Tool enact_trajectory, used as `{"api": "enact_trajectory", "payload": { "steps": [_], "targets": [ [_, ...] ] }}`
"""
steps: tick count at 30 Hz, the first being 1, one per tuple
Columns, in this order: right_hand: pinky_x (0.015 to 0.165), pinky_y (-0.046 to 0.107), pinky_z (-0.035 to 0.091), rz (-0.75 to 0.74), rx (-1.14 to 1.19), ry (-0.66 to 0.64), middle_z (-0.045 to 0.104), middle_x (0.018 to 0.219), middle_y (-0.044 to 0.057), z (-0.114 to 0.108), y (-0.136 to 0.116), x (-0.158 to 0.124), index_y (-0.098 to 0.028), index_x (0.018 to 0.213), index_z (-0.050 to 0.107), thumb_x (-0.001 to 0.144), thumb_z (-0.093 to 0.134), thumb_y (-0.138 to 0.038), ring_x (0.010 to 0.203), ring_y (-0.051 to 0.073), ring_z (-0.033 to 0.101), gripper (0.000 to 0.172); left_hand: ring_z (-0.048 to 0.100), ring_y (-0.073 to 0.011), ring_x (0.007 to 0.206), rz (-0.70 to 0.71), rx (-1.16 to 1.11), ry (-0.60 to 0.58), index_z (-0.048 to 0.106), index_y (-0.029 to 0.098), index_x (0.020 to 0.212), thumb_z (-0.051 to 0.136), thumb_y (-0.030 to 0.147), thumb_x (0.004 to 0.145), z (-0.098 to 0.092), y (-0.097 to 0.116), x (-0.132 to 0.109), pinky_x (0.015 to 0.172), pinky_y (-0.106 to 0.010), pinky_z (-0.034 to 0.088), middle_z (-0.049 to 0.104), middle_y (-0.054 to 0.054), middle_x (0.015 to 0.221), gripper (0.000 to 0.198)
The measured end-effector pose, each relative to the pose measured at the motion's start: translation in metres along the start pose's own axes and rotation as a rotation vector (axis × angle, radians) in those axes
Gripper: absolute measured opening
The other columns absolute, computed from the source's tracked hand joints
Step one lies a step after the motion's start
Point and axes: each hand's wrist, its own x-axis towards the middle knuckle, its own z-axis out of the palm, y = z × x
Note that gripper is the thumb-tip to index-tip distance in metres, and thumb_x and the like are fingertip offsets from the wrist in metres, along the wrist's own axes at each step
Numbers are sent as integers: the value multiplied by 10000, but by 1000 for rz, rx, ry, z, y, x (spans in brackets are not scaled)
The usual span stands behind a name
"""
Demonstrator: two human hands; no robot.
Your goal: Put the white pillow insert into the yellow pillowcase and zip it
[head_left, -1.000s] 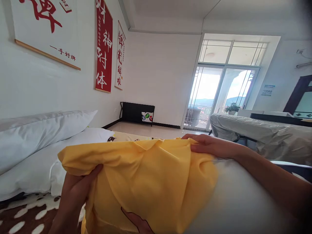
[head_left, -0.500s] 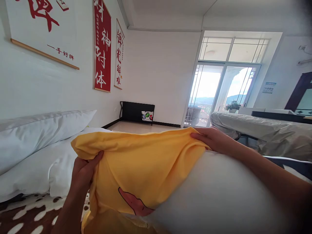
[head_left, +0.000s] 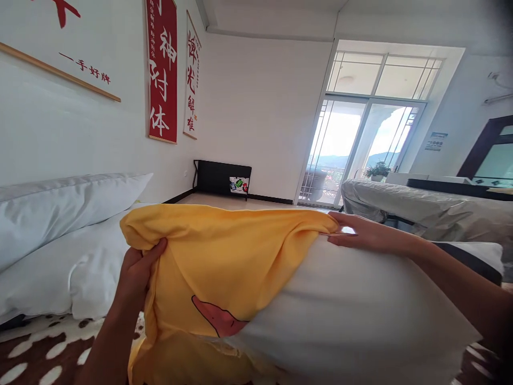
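A yellow pillowcase [head_left: 228, 246] with a pink, black-outlined print is drawn over the left part of a white pillow [head_left: 360, 299]. The pillow's right part is bare. My left hand [head_left: 138, 267] is closed on the case at its left end, thumb pressed into the cloth. At the upper right edge of the case, my right hand [head_left: 356, 230] pinches the yellow fold between thumb and fingers, with its thumb side against the white pillow. Cloth hides some of the fingertips of my left hand.
White pillows [head_left: 72, 224] are stacked at the left on a brown-and-white spotted cover [head_left: 44, 353]. A dark-and-white cushion [head_left: 473, 256] lies behind my right forearm. Farther back are a plastic-covered sofa [head_left: 420, 203], a black panel [head_left: 218, 176] and a glass door [head_left: 352, 139].
My right hand has shifted slightly right and down, its thumb now apart from the fingers. More of the white pillow's right end shows. The view has tilted down a little.
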Motion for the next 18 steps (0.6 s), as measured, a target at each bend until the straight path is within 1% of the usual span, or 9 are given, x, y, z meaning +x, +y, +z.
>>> {"api": "enact_trajectory", "payload": {
  "steps": [2,3,5,8,10,13,15,16,18],
  "targets": [
    [791,383,487,-46,-70,8,645,1057,90,9,-15,1,-209,1171,538,787,556,-543,912,256,599,509,666,-298,910,1,1,15,626,165,1115,778,374,582,1,2,-3,758,-371,579,718,-69,937,593],
    [809,397,474,-92,-121,41,635,1084,97,15,-24,1,-212,1226,491,805,544,-498,924,259,595,512,663,-295,918,-3,-1,11,628,173,1106,786,373,574,0,2,-4,754,-362,581,718,-61,943,590],
    [826,414,448,-213,-254,153,626,1100,106,31,-43,5,-215,1297,417,802,550,-418,934,266,588,551,657,-286,938,-15,-18,3,636,189,1085,805,376,564,-1,4,-7,743,-329,586,717,-36,951,579],
    [812,393,418,-371,-458,341,635,1051,114,60,-68,13,-182,1334,378,759,577,-304,903,262,582,621,644,-286,971,-6,-32,-3,635,199,1083,810,382,584,-4,5,-10,732,-295,587,714,-5,962,559],
    [764,351,400,-421,-601,481,654,929,97,78,-77,20,-139,1292,434,781,541,-228,804,230,577,530,634,-295,995,23,-20,-7,631,190,1087,799,392,605,-4,6,-13,747,-301,587,710,-6,990,549],
    [682,299,348,-503,-821,720,626,693,40,90,-77,31,-129,1067,596,846,453,-124,633,165,519,263,629,-284,1009,62,-8,13,632,183,1081,793,402,607,-3,5,-16,775,-300,582,706,-12,1014,547],
    [641,283,314,-542,-930,848,582,587,7,88,-69,36,-146,937,638,864,429,-88,559,137,468,230,645,-265,974,75,-16,47,638,179,1078,814,380,564,-1,5,-17,757,-279,585,710,-18,989,580],
    [629,279,303,-539,-970,889,568,561,-3,85,-63,38,-153,914,645,867,426,-83,538,129,450,235,655,-258,948,81,-15,66,642,172,1076,821,366,545,1,5,-18,735,-271,588,712,-24,971,592],
    [624,272,292,-486,-1015,914,573,557,-14,75,-50,41,-163,922,650,866,422,-89,525,120,444,246,668,-257,902,91,-2,93,649,154,1071,813,335,541,3,5,-19,685,-268,595,714,-41,948,583]
  ]
}}
